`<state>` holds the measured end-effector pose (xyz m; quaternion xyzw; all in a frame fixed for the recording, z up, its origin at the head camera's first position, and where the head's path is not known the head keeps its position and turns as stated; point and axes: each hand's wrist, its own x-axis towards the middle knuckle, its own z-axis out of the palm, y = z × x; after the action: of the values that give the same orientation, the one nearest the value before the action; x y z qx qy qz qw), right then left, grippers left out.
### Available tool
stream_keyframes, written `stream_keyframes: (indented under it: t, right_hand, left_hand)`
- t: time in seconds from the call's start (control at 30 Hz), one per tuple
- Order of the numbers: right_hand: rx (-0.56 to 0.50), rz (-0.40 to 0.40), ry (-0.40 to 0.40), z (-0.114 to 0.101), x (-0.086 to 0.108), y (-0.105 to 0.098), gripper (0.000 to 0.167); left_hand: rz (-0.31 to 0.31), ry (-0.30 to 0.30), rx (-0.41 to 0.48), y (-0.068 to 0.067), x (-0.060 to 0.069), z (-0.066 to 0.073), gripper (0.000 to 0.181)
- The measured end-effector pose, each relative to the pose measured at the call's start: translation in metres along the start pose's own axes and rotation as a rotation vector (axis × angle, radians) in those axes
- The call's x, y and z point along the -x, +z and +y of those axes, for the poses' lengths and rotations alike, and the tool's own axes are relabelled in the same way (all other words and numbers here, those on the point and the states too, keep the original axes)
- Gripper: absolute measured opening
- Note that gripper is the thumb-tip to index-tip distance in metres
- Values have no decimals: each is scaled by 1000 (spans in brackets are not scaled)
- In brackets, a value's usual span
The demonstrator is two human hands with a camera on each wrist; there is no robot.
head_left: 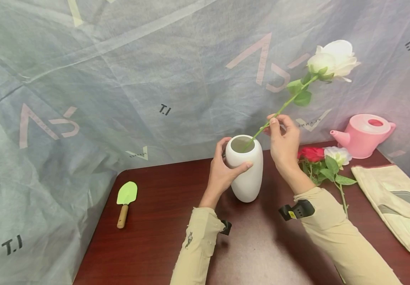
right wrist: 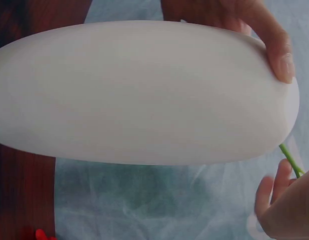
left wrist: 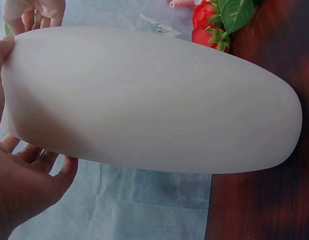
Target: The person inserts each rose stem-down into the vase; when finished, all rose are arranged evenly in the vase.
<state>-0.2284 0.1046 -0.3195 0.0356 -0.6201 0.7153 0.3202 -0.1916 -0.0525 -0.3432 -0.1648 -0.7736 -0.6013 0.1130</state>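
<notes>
A white vase (head_left: 246,178) stands on the table, its round mouth facing up. My left hand (head_left: 222,170) grips it near the top, thumb across the front and fingers round the far left side; the left wrist view shows this hand (left wrist: 29,185) against the vase wall. Above and right of the mouth, my right hand (head_left: 284,138) pinches the green stem of a white rose (head_left: 333,61). The stem slants down to the left, its lower end inside the vase mouth. In the right wrist view the stem (right wrist: 290,159) shows beside the rim, near the right hand's fingers.
On the right lie a red rose (head_left: 311,153) and another white rose (head_left: 337,155), partly behind my right arm. Beyond them stands a pink watering can (head_left: 363,136), with work gloves (head_left: 397,206) nearer. A small green trowel (head_left: 127,194) lies at left. Grey sheeting (head_left: 176,79) hangs behind.
</notes>
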Motion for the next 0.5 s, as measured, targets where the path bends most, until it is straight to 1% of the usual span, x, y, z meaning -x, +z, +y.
stream_keyframes:
  t: [0.17, 0.33, 0.4, 0.43, 0.5]
  right_hand:
    - [83, -44, -21, 3, 1, 1, 15]
    - [140, -67, -55, 5, 4, 2, 16]
    - [162, -71, -63, -3, 8, 3, 16]
    - [168, -75, -66, -7, 10, 4, 17]
    - [194, -81, -67, -8, 10, 4, 16]
  left_hand:
    - [0, 8, 4, -2, 0, 1, 73]
    - [-5, -6, 5, -1, 1, 1, 73]
    - [-6, -6, 4, -1, 1, 1, 73]
    - [-6, -2, 8, 0, 1, 0, 74]
    - [-3, 8, 0, 1, -2, -11, 76]
